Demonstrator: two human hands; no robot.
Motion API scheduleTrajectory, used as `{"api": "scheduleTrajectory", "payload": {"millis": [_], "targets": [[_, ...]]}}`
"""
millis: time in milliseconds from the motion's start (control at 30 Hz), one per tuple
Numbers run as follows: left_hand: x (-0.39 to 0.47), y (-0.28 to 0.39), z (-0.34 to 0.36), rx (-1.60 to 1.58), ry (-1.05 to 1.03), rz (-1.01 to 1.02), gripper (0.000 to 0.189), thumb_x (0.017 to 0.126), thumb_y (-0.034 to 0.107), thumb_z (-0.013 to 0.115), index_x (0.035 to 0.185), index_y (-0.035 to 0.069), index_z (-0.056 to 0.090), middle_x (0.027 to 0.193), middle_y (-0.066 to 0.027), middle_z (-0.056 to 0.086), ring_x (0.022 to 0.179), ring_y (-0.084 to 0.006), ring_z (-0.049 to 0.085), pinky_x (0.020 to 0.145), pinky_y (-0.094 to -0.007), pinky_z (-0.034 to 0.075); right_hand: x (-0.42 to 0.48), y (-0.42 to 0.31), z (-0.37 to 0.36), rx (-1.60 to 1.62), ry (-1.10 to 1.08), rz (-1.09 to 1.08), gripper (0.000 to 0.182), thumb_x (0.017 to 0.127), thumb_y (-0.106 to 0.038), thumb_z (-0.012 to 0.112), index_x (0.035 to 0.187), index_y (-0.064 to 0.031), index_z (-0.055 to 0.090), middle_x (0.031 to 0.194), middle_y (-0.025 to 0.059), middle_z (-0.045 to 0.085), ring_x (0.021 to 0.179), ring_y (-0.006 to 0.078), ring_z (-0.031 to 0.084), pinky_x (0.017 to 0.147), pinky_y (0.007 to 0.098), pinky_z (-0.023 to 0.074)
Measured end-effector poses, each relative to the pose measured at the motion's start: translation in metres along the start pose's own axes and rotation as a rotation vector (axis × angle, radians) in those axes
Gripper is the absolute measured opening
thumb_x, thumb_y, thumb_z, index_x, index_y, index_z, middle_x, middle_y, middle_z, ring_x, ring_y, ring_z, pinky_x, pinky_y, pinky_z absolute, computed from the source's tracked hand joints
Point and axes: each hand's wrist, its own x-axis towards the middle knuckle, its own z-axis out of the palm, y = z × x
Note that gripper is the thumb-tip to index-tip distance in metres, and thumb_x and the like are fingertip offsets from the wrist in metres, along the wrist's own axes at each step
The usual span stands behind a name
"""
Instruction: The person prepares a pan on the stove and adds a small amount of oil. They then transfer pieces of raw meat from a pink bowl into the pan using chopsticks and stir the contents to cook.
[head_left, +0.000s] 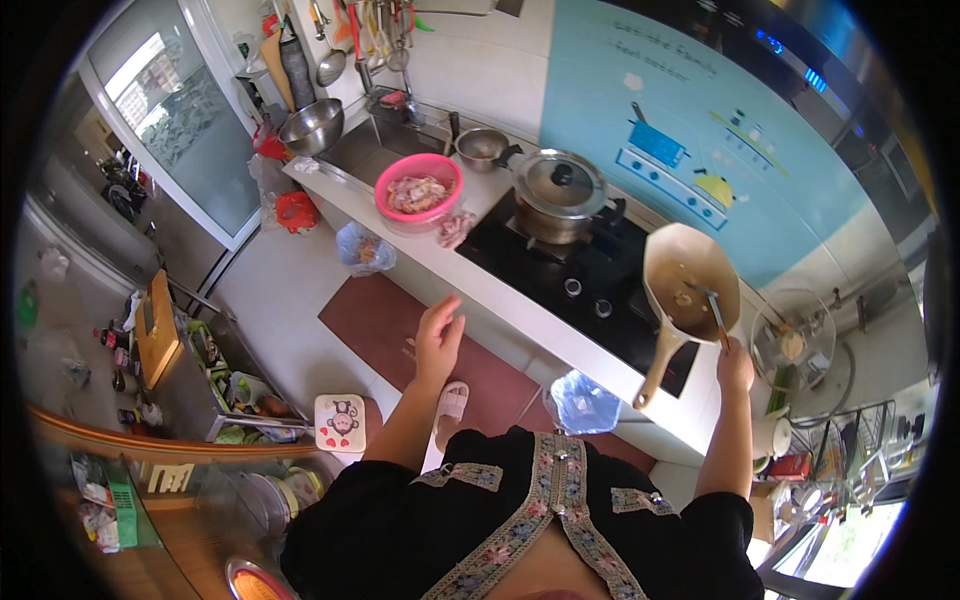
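My right hand grips the handle of a spatula with a metal shaft. Its head rests inside a beige wok-style pan, among a few small pale pieces at the bottom. The pan sits on the right side of the black gas cooktop, its long handle pointing toward me over the counter edge. My left hand is raised in front of the counter, holding nothing, with thumb and fingers apart. A lidded steel pot stands on the left burner. Left of it, a pink basin holds raw meat.
A cloth lies beside the basin. Steel bowls stand around the sink. Lined bins are below the counter edge. A glass lid leans at the right. A small stool stands behind left.
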Motion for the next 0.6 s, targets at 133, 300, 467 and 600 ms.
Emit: {"api": "scheduleTrajectory", "payload": {"millis": [133, 300, 467, 600], "targets": [[0.092, -0.086, -0.04, -0.474, 0.176, -0.619, 0.047, 0.094, 0.02, 0.068, 0.135, 0.003, 0.053, 0.138, -0.013, 0.054, 0.112, -0.0244, 0.063, 0.091, -0.0347, 0.055, -0.005, -0.017, 0.011, -0.021, -0.089, 0.118, 0.039, 0.091, -0.02, 0.063, 0.13, -0.0135, 0.059, 0.124, 0.0172, 0.065, 0.114, 0.0377, 0.062, 0.094, 0.0497, 0.0517], [0.216, -0.225, -0.086, -0.528, 0.271, -1.165, 0.075, 0.086, 0.047, 0.073, 0.139, 0.003, 0.042, 0.14, -0.021, 0.044, 0.099, -0.0346, 0.066, 0.078, -0.0469, 0.061, -0.021, -0.074, 0.001, -0.044, 0.317, 0.043, 0.046, 0.091, -0.023, 0.065, 0.134, -0.0092, 0.057, 0.129, 0.0196, 0.061, 0.119, 0.0373, 0.058, 0.1, 0.0492, 0.0473], [0.291, -0.289, -0.093, -0.219, 0.098, -1.336, 0.085, 0.082, 0.045, 0.075, 0.141, 0.0, 0.034, 0.122, -0.0267, 0.057, 0.08, -0.0387, 0.069, 0.063, -0.0517, 0.062, -0.057, -0.227, -0.02, 0.487, 0.249, -0.112, 0.035, 0.088, -0.013, 0.07, 0.122, -0.0069, 0.067, 0.112, 0.0152, 0.07, 0.099, 0.0278, 0.069, 0.087, 0.0382, 0.0545], [0.315, -0.309, -0.078, -0.069, 0.02, -1.332, 0.066, 0.085, 0.021, 0.071, 0.139, 0.0, 0.04, 0.117, -0.0263, 0.06, 0.083, -0.0414, 0.07, 0.065, -0.0544, 0.063, -0.075, -0.348, -0.006, 0.532, 0.04, -0.295, 0.033, 0.087, -0.012, 0.072, 0.119, -0.0065, 0.068, 0.109, 0.0114, 0.071, 0.097, 0.0229, 0.07, 0.081, 0.0339, 0.0562]]}}
